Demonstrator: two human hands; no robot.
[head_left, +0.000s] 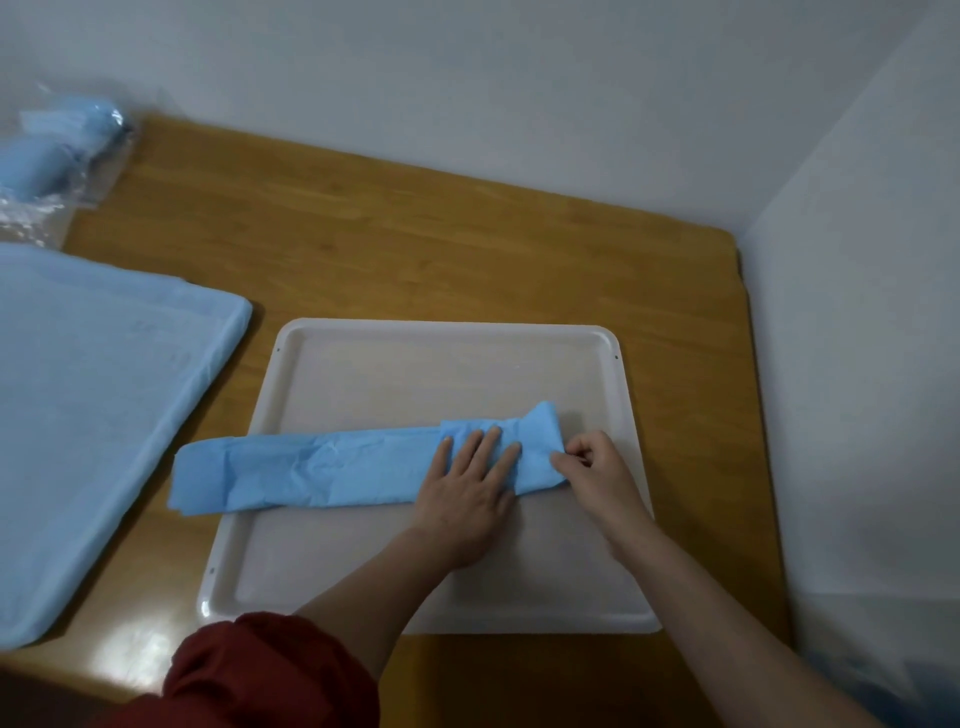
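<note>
A wooden table (415, 249) was set in a white-walled corner (750, 208), and a white tray (363, 582) was placed on it. A blue cloth (311, 467) was laid in a strip across the tray. It was pressed down by the left hand (462, 499), fingers spread; its right end was pinched by the right hand (597, 467).

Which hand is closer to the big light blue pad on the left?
Left. The left hand presses flat on the long blue paper strip, on the side toward the big light blue pad. The right hand pinches the strip's other end, farther from it.
</note>
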